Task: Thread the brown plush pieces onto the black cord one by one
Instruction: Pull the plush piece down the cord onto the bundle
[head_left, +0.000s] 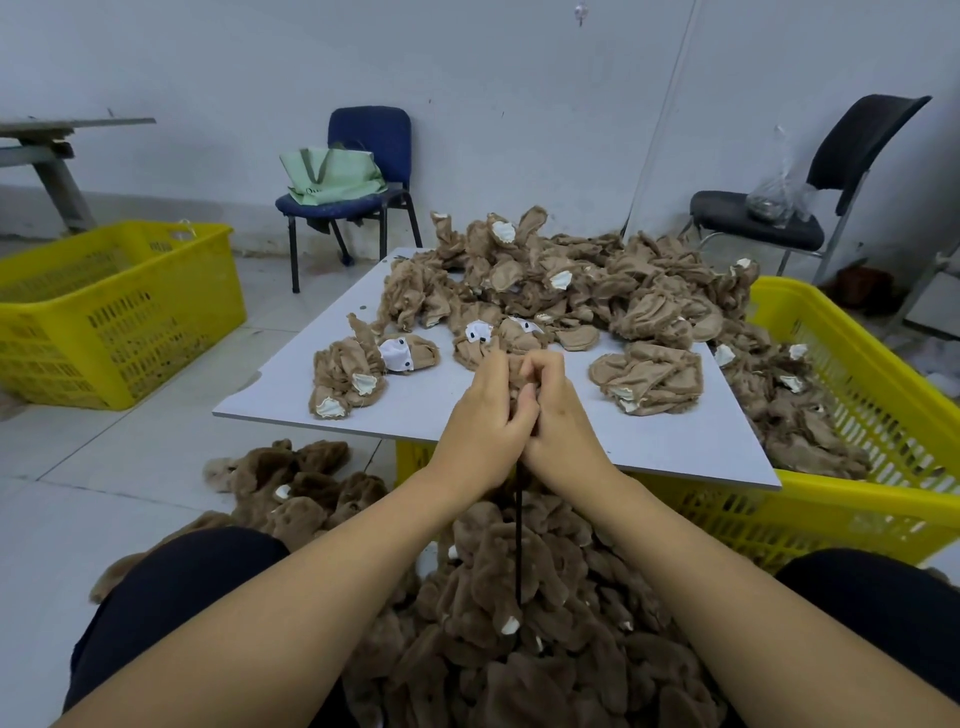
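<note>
My left hand and my right hand are pressed together above the near edge of the grey board. Between them they grip a brown plush piece, mostly hidden by the fingers. A black cord hangs straight down from under my hands into a heap of threaded brown plush pieces between my knees. Several loose plush pieces lie piled on the far half of the board, some showing white patches.
A yellow crate under the board holds more plush at the right. Another yellow crate stands on the floor at left. A blue chair with a green bag and a black chair stand by the wall.
</note>
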